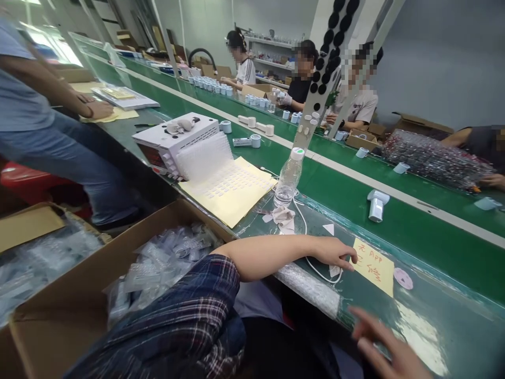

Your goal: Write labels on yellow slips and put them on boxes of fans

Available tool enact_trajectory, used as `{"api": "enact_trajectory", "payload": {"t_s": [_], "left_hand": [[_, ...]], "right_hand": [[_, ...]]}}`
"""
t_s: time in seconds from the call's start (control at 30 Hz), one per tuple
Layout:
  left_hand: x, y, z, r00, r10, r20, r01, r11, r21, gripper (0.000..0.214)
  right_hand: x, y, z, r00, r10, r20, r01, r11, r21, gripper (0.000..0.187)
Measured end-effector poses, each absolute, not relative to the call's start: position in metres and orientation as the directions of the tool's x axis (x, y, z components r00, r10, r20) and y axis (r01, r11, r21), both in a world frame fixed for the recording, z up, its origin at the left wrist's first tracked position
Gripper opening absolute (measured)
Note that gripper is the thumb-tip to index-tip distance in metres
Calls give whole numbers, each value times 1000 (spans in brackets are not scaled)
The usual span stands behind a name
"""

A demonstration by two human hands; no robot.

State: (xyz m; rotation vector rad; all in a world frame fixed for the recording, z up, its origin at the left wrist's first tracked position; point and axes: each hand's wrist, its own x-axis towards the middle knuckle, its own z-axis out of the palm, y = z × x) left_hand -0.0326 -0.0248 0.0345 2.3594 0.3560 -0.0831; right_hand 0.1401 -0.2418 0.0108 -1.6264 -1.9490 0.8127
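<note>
My left hand [335, 252] rests on the green bench top, fingers curled down, fingertips touching the left edge of a yellow note [374, 268] with red handwriting. A white cable [303, 226] runs under that hand. My right hand [384, 342] hovers low at the bottom right, fingers spread and blurred, holding nothing. A strip of bubble wrap [311, 289] lies along the bench edge between the two hands. My left sleeve is dark plaid.
A clear water bottle [289, 176] stands behind a yellow sticker sheet [232, 192] and a white device [177, 137]. An open cardboard box [130, 263] of clear plastic parts sits at the left. White handheld units [376, 204] ride the green conveyor [414, 221]. Several people sit opposite; another person's arm [74, 100] is at left.
</note>
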Motion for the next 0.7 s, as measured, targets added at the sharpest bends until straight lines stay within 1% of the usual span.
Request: {"api": "enact_trajectory", "payload": {"t_s": [0.03,0.07,0.1,0.13,0.17,0.23,0.3,0.43,0.5,0.53,0.57,0.6,0.63,0.67,0.7], "left_hand": [[-33,-25,34,959,243,-149,279,-692,666,35],[-33,-24,34,958,253,-137,278,-693,665,34],[-33,-24,33,957,259,-127,276,-694,665,34],[-33,-24,33,958,261,-121,273,-695,665,34],[-33,-24,33,958,262,-116,271,-696,665,35],[-32,-24,32,958,263,-116,272,-700,660,35],[-32,-24,32,956,265,-127,282,-704,652,35],[-33,-21,31,956,270,-117,278,-696,663,32],[-34,-17,30,942,330,-60,275,-657,702,24],[-33,-14,29,917,398,-21,269,-580,769,20],[-32,-12,27,874,487,8,244,-453,857,17],[-31,-9,25,813,582,13,193,-292,937,17],[-29,-6,23,748,663,-10,120,-120,986,20],[-26,-4,20,689,723,-53,41,35,999,23],[-24,-2,18,640,762,-100,-26,152,988,26]], "right_hand": [[150,-219,18,-103,994,-31,680,48,-732,56],[160,-193,23,29,999,-32,672,-43,-739,58],[170,-165,25,187,982,1,664,-126,-737,61],[180,-136,25,330,943,35,688,-215,-693,62],[188,-107,22,443,893,72,737,-317,-597,60],[198,-55,11,502,858,104,770,-390,-505,65],[203,-17,-2,527,842,118,785,-428,-448,62],[204,19,-9,562,822,92,777,-487,-398,53],[201,22,-3,574,813,96,770,-496,-402,50],[197,21,1,572,813,108,770,-488,-411,51],[191,18,4,555,822,123,778,-462,-425,52],[183,13,8,519,843,138,794,-416,-444,53],[173,5,10,464,873,151,813,-352,-463,54],[163,-6,12,394,905,159,831,-277,-482,54],[153,-18,14,303,938,167,845,-184,-502,54]]}}
